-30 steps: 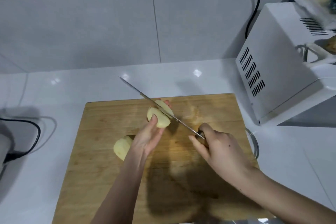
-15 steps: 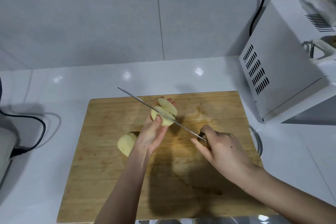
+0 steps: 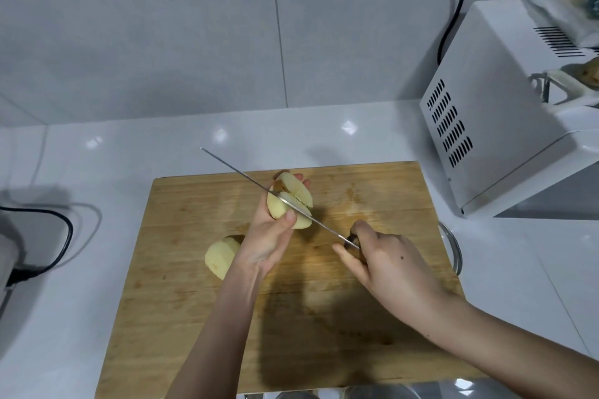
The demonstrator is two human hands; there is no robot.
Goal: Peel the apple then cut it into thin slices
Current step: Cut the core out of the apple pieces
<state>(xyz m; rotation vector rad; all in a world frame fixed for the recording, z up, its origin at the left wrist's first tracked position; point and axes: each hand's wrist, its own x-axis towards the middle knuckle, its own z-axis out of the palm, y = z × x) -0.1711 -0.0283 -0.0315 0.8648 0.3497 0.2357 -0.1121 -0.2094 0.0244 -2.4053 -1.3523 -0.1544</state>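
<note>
A peeled apple half [image 3: 291,199] stands on the wooden cutting board [image 3: 372,204], near its far edge. My left hand [image 3: 270,236] grips this half, thumb on the near side and fingertips behind it. A long thin knife [image 3: 246,178] has sunk into it, splitting it so that a pale cut face with the core shows. My right hand [image 3: 385,261] grips the knife's dark handle to the right of the apple. The other peeled half [image 3: 220,256] lies on the board beside my left wrist, partly hidden by it.
A white microwave [image 3: 486,126] stands at the right with a black cable up the tiled wall. A glass rim [image 3: 452,246] shows at the board's right edge. Another black cable [image 3: 61,236] lies on the white counter at left. Metal bowl rims [image 3: 372,393] show at the bottom.
The blade has gone deeper into the apple half, and the two cut parts have spread apart to show the core. Both hands stay in place.
</note>
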